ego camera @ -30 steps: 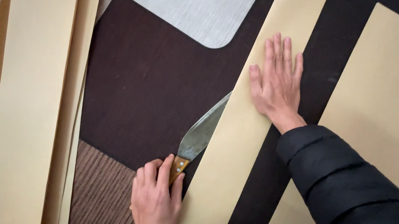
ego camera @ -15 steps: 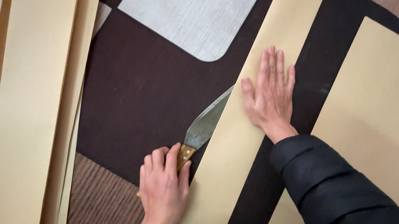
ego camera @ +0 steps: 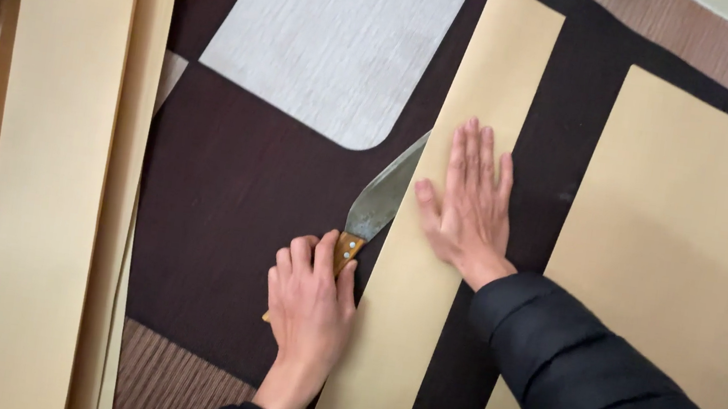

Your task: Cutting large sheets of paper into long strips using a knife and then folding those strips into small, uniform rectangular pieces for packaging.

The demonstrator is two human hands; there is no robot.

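Knife (ego camera: 381,199) advanced along strip (ego camera: 430,270), between hands

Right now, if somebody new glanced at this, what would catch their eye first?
Probably the knife with its broad blade and wooden handle, near the middle, gripped by the left hand along the edge of a long tan paper strip. The right hand lies flat on that strip, fingers spread. More tan strips lie at far left, and a wider tan sheet at right, all on a dark patterned carpet.

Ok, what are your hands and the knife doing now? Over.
Left hand grips knife handle. Right hand flat on paper strip. Blade tucked at strip's left edge. Nothing in the way.
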